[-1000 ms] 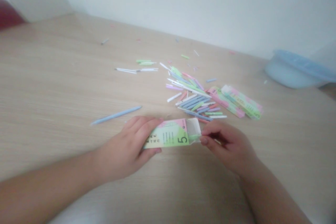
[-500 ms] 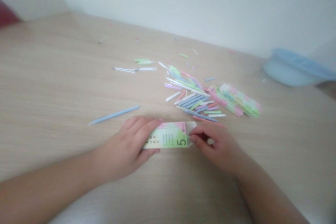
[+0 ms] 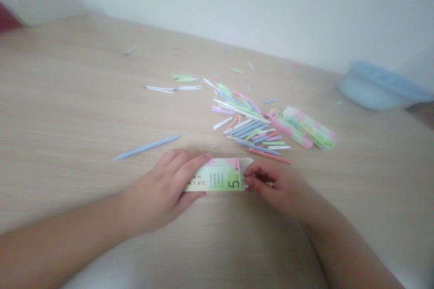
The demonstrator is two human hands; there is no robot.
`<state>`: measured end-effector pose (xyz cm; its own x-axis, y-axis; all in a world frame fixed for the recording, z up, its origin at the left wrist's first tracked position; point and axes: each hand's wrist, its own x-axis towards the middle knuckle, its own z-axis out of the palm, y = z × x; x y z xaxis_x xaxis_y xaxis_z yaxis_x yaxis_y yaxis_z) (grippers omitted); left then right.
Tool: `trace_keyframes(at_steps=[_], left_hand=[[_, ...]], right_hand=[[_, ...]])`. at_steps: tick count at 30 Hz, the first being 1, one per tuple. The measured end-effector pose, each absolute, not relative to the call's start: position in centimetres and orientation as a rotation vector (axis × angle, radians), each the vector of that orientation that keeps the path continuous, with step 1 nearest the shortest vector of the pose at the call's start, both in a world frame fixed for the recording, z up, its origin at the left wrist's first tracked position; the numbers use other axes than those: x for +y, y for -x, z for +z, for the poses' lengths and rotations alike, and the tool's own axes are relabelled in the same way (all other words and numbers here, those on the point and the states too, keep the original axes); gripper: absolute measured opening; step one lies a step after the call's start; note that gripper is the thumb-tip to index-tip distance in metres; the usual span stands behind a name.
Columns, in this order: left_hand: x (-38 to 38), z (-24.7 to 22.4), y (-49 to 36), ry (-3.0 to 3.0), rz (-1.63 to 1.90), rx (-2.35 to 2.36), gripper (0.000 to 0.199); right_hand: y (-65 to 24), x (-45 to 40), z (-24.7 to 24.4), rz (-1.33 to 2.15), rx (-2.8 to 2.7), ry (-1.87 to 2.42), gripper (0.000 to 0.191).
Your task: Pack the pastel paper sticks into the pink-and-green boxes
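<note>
Two bare hands are working over a pale wood-grain bench [image 3: 68, 99], with a blue lidded tub [image 3: 376, 88] sitting well beyond and to the right of the grip. A loose pile of slender pastel sticks [image 3: 247, 122] is lying beyond the right grip, and two pink-and-green boxes [image 3: 307, 128] are resting against the pile's far right side. A single blue stick [image 3: 147, 146] is lying just beyond the left grip, and a coral stick [image 3: 269, 156] just beyond the right.

The pastel cardboard box [image 3: 217, 175], printed with a large 5, is lying flat between the hands. The left grip [image 3: 162, 187] is clamping its left end, with fingers above and thumb below. The right grip [image 3: 278, 187] is closing on its flapped right end.

Risk: uneven pressure could be creasing the thin card, and a slip of the right grip could knock the nearby coral stick.
</note>
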<state>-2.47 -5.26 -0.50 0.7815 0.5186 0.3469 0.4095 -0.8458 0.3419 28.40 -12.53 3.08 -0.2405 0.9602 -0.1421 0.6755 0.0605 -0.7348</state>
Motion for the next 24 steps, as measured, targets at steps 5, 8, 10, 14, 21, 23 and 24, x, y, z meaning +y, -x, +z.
trace_keyframes(at_steps=[5,8,10,14,21,23,24], left_hand=[[-5.2,-0.6,2.5,-2.745,0.641,0.677,0.059],[-5.2,-0.6,2.5,-2.739,0.643,0.673,0.06],[-5.2,-0.5,2.5,-2.731,0.634,0.686,0.06],[-5.3,-0.4,2.5,-2.709,0.619,0.708,0.061],[-5.3,-0.3,2.6,-2.646,0.645,0.743,0.061],[-5.3,-0.3,2.6,-2.63,0.639,0.752,0.061],[-5.3,-0.3,2.5,-2.625,0.631,0.755,0.062]], right_hand=[[-27.8,-12.5,2.8,1.022,-1.941,1.632,0.017],[-27.7,-12.2,2.6,1.04,-1.908,1.59,0.022],[-27.7,-12.1,2.4,1.069,-1.891,1.555,0.026],[-28.0,-12.3,2.3,1.133,-1.892,1.461,0.034],[-28.6,-12.6,3.4,1.293,-1.896,1.3,0.029],[-28.7,-12.5,3.3,1.283,-1.886,1.293,0.027],[-28.7,-12.5,3.2,1.273,-1.89,1.297,0.025]])
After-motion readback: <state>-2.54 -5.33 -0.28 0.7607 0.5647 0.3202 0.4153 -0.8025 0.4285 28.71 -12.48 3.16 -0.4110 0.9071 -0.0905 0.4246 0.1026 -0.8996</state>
